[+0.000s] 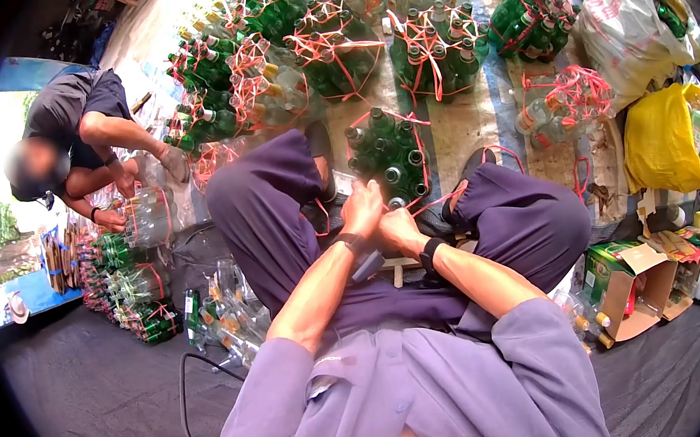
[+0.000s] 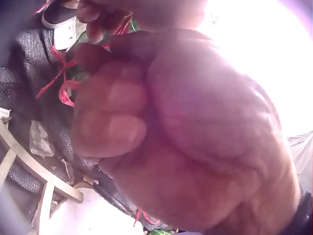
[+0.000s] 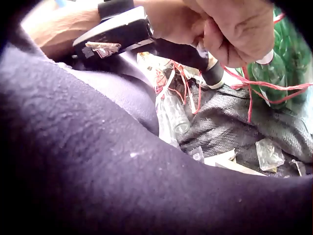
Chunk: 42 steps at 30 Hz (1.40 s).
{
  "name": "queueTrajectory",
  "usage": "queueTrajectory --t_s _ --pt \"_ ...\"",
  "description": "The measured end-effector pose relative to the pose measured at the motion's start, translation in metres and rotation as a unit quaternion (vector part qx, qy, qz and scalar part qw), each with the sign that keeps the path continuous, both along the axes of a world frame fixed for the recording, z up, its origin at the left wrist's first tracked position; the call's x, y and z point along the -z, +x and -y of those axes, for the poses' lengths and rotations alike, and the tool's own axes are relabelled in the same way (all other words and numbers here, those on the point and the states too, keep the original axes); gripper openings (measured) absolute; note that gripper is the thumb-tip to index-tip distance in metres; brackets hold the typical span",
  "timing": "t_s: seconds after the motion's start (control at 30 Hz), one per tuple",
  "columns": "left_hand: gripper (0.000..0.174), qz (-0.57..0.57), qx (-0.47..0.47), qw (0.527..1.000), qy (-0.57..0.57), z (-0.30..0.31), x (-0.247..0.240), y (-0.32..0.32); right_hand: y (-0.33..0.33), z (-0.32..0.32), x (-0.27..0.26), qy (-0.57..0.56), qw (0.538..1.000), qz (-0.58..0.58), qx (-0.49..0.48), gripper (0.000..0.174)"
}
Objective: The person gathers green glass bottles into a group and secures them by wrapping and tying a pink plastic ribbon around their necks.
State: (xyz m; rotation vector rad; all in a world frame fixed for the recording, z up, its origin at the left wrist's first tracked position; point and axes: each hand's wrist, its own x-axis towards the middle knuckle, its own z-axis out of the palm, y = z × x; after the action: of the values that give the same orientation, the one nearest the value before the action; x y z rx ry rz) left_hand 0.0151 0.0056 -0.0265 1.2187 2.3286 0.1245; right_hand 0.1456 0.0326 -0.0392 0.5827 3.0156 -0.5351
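Note:
Several green glass bottles (image 1: 388, 149) stand packed in a bundle between the person's knees, with red plastic string (image 1: 437, 201) running round and beside them. At the bundle's near end, the left hand (image 1: 360, 211) has its fingers curled and pinches the string. Close beside it, the right hand (image 1: 402, 230) grips the string too, in a fist. The left wrist view shows the curled fingers (image 2: 110, 105) up close, red string ends beside them. In the right wrist view, taut string (image 3: 279, 87) crosses in front of the green bottles; the pinched part is hidden by the hands.
Tied bottle bundles (image 1: 439, 50) fill the floor ahead. A yellow bag (image 1: 667, 142) and cardboard boxes (image 1: 639, 283) stand at the right. Loose clear bottles (image 1: 229, 314) lie at the left. Another person (image 1: 62, 120) crouches at the far left, handling clear bottles.

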Motion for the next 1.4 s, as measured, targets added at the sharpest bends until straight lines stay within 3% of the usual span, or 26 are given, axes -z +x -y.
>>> queueTrajectory --t_s 0.1,0.17,0.2,0.27,0.33,0.4,0.5,0.6,0.67,0.73,0.8,0.83,0.87,0.9,0.93,0.97,1.0,1.03,1.1,1.13,1.17,1.2,1.23,1.3,1.33,1.4 --pt "0.025 0.02 -0.021 0.999 -0.036 0.002 0.006 -0.002 -0.001 -0.001 -0.002 -0.009 1.0 -0.005 -0.016 0.013" --pt "0.034 -0.046 0.003 0.993 0.106 0.008 0.015 -0.005 -0.003 0.001 0.005 -0.038 0.999 -0.016 0.01 0.013" --pt "0.034 -0.046 0.003 0.993 0.104 0.009 0.02 -0.006 -0.005 0.002 0.009 -0.039 0.999 -0.016 0.01 0.013" --pt "0.047 0.065 -0.145 0.975 0.152 -0.009 -0.029 0.001 -0.007 0.006 0.019 -0.032 0.999 -0.018 0.015 0.013" --pt "0.068 0.097 -0.205 0.955 0.19 -0.017 -0.03 -0.002 -0.005 0.002 0.001 -0.042 0.999 -0.006 0.009 0.012" --pt "0.073 0.124 -0.265 0.928 0.229 -0.027 -0.029 -0.011 -0.004 -0.002 -0.009 -0.051 0.999 0.005 0.004 0.011" --pt "0.075 0.146 -0.303 0.909 0.247 -0.041 -0.037 -0.02 -0.001 -0.003 -0.01 -0.064 0.998 0.005 -0.018 0.01" --pt "0.075 0.121 -0.293 0.915 0.25 -0.053 -0.028 -0.016 0.0 -0.001 -0.006 -0.11 0.994 -0.005 0.028 0.01" --pt "0.074 0.097 -0.282 0.921 0.252 -0.058 -0.02 -0.015 0.002 -0.001 0.002 -0.177 0.975 -0.112 0.071 0.007" --pt "0.071 0.112 -0.267 0.924 0.249 -0.061 -0.016 -0.014 0.003 0.0 0.005 -0.196 0.971 -0.112 0.077 0.008" --pt "0.067 0.111 -0.269 0.921 0.257 -0.063 -0.016 -0.012 0.004 0.001 0.001 -0.345 0.924 -0.097 0.132 0.011" --pt "0.066 0.118 -0.281 0.918 0.254 -0.065 -0.016 -0.012 0.002 -0.002 -0.003 -0.347 0.923 -0.097 0.135 0.011" --pt "0.065 0.124 -0.293 0.914 0.25 -0.066 -0.016 -0.012 0.0 -0.005 -0.008 -0.582 0.76 -0.039 0.287 0.013" --pt "0.065 0.124 -0.293 0.915 0.248 -0.065 -0.016 -0.011 -0.001 -0.007 -0.012 -0.754 0.514 0.022 0.407 0.015" --pt "0.063 0.11 -0.291 0.916 0.253 -0.067 -0.019 -0.009 0.0 -0.003 -0.003 -0.755 0.513 0.022 0.407 0.015" --pt "0.061 0.097 -0.29 0.917 0.258 -0.068 -0.02 -0.008 0.004 0.006 0.018 -0.641 0.705 -0.106 0.282 0.018" --pt "0.061 0.096 -0.291 0.917 0.255 -0.066 -0.018 -0.009 0.006 0.015 0.034 -0.477 0.839 -0.224 0.134 0.021" --pt "0.061 0.11 -0.29 0.916 0.253 -0.065 -0.017 -0.011 0.005 0.019 0.043 -0.479 0.839 -0.223 0.133 0.021" --pt "0.062 0.123 -0.289 0.915 0.252 -0.064 -0.016 -0.015 0.001 0.025 0.056 -0.356 0.906 -0.197 0.112 0.03" --pt "0.069 0.138 -0.255 0.93 0.227 -0.061 -0.02 -0.018 0.001 0.029 0.06 -0.358 0.906 -0.197 0.11 0.03" --pt "0.077 0.152 -0.22 0.942 0.203 -0.059 -0.024 -0.022 0.002 0.032 0.065 -0.55 0.781 -0.238 0.176 0.031" --pt "0.077 0.15 -0.221 0.942 0.203 -0.056 -0.028 -0.024 0.003 0.035 0.069 -0.71 0.61 -0.263 0.231 0.032" --pt "0.083 0.13 -0.191 0.96 0.161 -0.056 -0.039 -0.025 0.002 0.023 0.045 -0.711 0.61 -0.263 0.23 0.032" --pt "0.099 0.136 -0.136 0.974 0.121 -0.057 -0.06 -0.032 -0.001 -0.018 -0.042 -0.75 0.522 0.065 0.4 0.03" --pt "0.099 0.134 -0.134 0.974 0.122 -0.054 -0.057 -0.038 -0.003 -0.021 -0.05 -0.751 0.522 0.063 0.399 0.03" --pt "0.108 0.005 0.012 0.992 0.125 -0.045 -0.044 -0.048 -0.005 -0.022 -0.058 -0.729 0.534 0.062 0.425 0.03"
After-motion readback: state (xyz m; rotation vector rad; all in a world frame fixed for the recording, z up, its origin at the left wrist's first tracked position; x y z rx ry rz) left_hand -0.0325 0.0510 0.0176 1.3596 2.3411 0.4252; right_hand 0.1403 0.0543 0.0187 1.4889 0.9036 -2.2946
